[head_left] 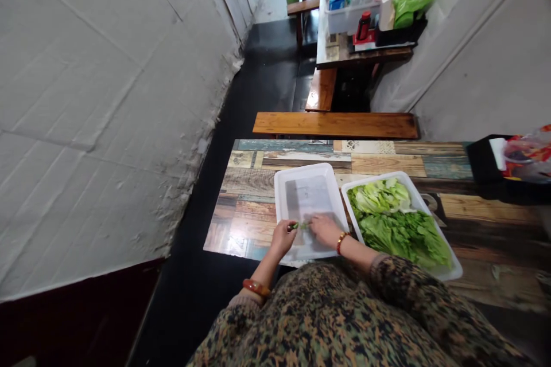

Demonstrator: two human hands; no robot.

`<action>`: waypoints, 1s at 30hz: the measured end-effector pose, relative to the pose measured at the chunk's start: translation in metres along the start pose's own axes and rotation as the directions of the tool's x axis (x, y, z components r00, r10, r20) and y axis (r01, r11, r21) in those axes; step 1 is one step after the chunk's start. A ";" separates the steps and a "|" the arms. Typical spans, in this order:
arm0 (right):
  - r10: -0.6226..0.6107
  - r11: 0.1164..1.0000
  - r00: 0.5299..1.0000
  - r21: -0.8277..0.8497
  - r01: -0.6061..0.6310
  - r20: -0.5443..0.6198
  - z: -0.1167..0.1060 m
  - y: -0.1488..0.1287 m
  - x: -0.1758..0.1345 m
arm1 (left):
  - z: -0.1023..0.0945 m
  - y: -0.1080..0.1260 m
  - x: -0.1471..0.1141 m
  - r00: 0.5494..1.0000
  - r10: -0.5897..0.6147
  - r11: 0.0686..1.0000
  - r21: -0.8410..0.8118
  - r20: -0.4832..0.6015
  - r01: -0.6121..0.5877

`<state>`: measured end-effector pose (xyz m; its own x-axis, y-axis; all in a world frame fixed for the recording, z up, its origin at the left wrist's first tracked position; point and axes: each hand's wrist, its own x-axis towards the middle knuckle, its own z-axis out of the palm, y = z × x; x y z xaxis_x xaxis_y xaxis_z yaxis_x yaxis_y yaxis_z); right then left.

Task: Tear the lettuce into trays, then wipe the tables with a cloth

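Note:
A white plastic tray lies in front of me on the patchwork wood-pattern table. At its near left side, my left hand is closed in a pinch around small green leaf bits. Inside the tray, my right hand points left, low over the bottom, its fingertips drawn together at another small green scrap. Just right of this tray, a second white tray is filled with leafy lettuce, paler pieces at the back and darker green leaves nearer me.
Beyond the table runs a wooden bench. A black box with colourful packaging sits at the far right. Farther back, another table carries a white bin, a red-capped bottle and bags. A rough white wall stands on the left.

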<state>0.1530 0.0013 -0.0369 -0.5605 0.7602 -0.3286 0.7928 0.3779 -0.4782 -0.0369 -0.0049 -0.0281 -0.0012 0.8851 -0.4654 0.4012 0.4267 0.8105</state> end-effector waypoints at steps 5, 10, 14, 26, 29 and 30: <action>0.222 0.954 0.939 0.258 -0.153 -0.264 -0.034 0.032 -0.024 | 0.002 0.006 0.014 1.000 0.000 1.000 0.021 -0.021 0.000; 0.477 0.739 0.736 0.673 -0.041 -0.480 -0.063 0.022 -0.045 | 0.007 0.029 0.024 0.991 0.106 0.993 0.069 -0.080 -0.100; 0.398 0.772 0.734 0.633 0.055 -0.550 -0.079 0.002 -0.062 | 0.016 0.042 0.032 0.962 0.269 0.949 0.184 -0.038 -0.258; 0.681 0.705 0.281 0.502 -0.500 -0.676 -0.107 0.154 -0.220 | 0.034 0.069 0.010 0.984 0.102 0.985 0.120 0.148 -0.120; 0.740 0.634 0.331 0.444 -0.633 -0.586 -0.100 0.188 -0.235 | 0.065 0.096 -0.004 0.943 0.037 0.999 0.005 0.330 -0.041; 0.751 0.625 0.346 0.436 -0.647 -0.563 -0.096 0.194 -0.235 | 0.077 0.104 -0.009 0.915 0.016 1.000 -0.019 0.402 -0.009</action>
<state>0.4611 -0.0531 0.0259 0.5358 0.8442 -0.0142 0.7540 -0.4860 -0.4418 0.0750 0.0175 0.0325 0.3736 0.7426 -0.5558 0.3835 0.4220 0.8215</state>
